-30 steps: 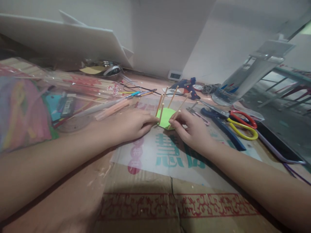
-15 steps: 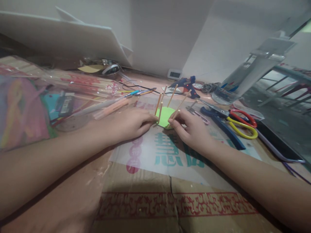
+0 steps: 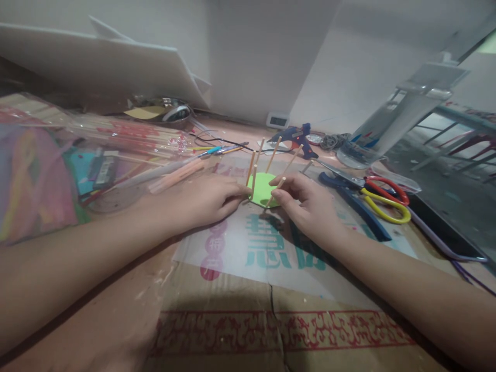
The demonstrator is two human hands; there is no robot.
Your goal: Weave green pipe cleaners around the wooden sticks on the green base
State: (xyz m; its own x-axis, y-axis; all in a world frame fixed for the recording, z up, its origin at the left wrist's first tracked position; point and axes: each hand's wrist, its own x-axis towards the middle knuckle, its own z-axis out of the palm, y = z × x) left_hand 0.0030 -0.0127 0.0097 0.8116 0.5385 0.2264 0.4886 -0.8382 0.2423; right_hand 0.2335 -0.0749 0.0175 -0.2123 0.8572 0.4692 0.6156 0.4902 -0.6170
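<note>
A bright green disc [image 3: 260, 185] lies on the printed sheet, with several thin wooden sticks standing around its edge, some leaning outward. My left hand [image 3: 217, 199] rests at the disc's left edge, fingers closed against the rim beside the front-left stick [image 3: 253, 182]. On the other side, my right hand [image 3: 306, 199] has its thumb and index finger around a tilted wooden stick [image 3: 282, 182]. The lower end of that stick meets the disc's front-right edge. The exact contact of my left fingertips is hard to make out.
Behind the disc lies a blue glue gun [image 3: 297, 139]. To the right are scissors [image 3: 387, 199], blue-handled pliers [image 3: 360, 209], a phone [image 3: 445, 227] and a clear bottle [image 3: 391, 124]. Bagged sticks [image 3: 127, 132] and pens [image 3: 217, 150] lie left.
My right index finger has lifted slightly from the thumb, and the stick's lower end now shows at the disc's front edge. My left hand has barely moved.
</note>
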